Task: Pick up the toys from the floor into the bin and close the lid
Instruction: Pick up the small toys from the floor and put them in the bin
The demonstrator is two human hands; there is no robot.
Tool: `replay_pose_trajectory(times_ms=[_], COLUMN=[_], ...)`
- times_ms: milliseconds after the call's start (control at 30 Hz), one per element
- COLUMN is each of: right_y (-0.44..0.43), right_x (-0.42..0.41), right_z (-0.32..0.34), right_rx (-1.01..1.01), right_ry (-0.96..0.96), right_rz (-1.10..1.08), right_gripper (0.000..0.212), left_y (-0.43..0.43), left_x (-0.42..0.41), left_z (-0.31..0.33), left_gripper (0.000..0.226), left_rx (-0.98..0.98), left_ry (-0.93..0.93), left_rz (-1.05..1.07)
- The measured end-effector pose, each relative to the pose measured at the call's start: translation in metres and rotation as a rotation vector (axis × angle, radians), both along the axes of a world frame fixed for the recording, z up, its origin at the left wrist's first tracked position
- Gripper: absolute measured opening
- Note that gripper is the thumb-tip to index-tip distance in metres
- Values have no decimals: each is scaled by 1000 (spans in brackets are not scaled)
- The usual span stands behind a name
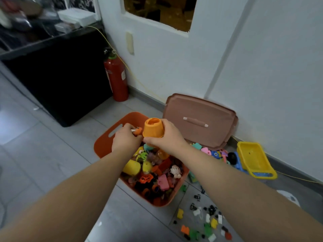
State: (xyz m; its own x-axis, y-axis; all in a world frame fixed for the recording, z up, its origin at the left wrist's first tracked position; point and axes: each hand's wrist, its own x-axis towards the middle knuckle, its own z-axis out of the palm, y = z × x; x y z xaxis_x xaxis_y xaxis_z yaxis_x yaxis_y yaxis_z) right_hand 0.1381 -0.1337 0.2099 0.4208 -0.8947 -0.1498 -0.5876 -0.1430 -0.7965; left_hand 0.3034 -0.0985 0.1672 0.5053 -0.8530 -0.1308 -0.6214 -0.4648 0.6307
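The bin (104, 145) looks nearly full, with the right hand (167, 137) gripping an orange cup (153, 128) and the left hand (125, 138) pinching a small toy (138, 131) over it, but bits (206, 219) litter the floor and the lid (201, 109) leans on the wall

We find ourselves in what looks like a room of a home, in a lived-in corner. A grey tiled floor (52, 154) meets a plain white wall (279, 67) with a grey skirting. An orange bin (104, 145) brims with small plastic toys (153, 172), more loose pieces (206, 219) lie scattered over the tiles, and a yellow and blue toy truck (253, 159) sits by the wall. A black cabinet (61, 75) carries household clutter (75, 16), and a red fire extinguisher (117, 79) stands in the corner just beside it.
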Motion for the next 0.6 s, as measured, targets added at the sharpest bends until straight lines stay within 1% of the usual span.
replay_pose_trajectory(times_ms=[67, 167, 267, 367, 433, 600], right_y=[-5, -11, -18, -22, -24, -26], right_x=[24, 53, 72, 86, 90, 81], right_z=[-4, -10, -17, -24, -28, -29], right_rx=[49, 76, 44, 26, 26, -32], right_ry=[-44, -68, -59, -37, -34, -27], right_rz=[-11, -13, -18, -38, -47, -44], right_gripper=[68, 72, 85, 94, 92, 78], left_y=[-4, -9, -9, -5, -1, 3], left_x=[20, 40, 51, 60, 63, 66], left_z=[-3, -12, -19, -24, -27, -33], left_gripper=[22, 25, 38, 54, 59, 57], left_rx=[17, 43, 53, 83, 109, 113], left_ry=[-23, -39, 25, 45, 30, 27], left_rz=[29, 42, 43, 13, -7, -20])
